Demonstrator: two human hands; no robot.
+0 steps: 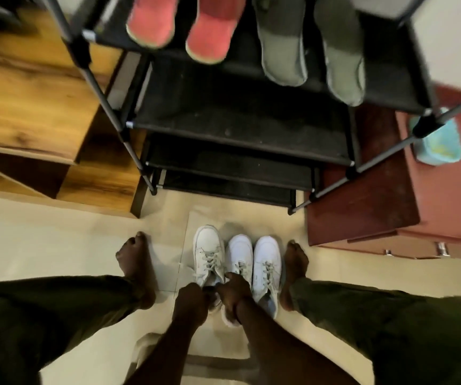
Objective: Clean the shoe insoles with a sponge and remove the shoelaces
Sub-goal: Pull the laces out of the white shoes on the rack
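Note:
Three white lace-up sneakers stand side by side on the floor between my bare feet, toes pointing at the rack. My left hand (191, 301) is closed around the heel end of the left sneaker (208, 247). On the rear half of the middle sneaker (240, 250) rests my right hand (232, 292), gripping it and hiding its opening. The right sneaker (267, 259) is untouched, its grey laces still threaded. A light blue sponge-like pad (437, 144) lies on the red cabinet at the right. No insole is visible.
A black shoe rack (240, 126) stands straight ahead, holding pink slippers (179, 23) and grey slippers (310, 43) on its top shelf. A wooden shelf unit (29, 107) is at the left, a red cabinet (362, 207) at the right. My legs flank the sneakers.

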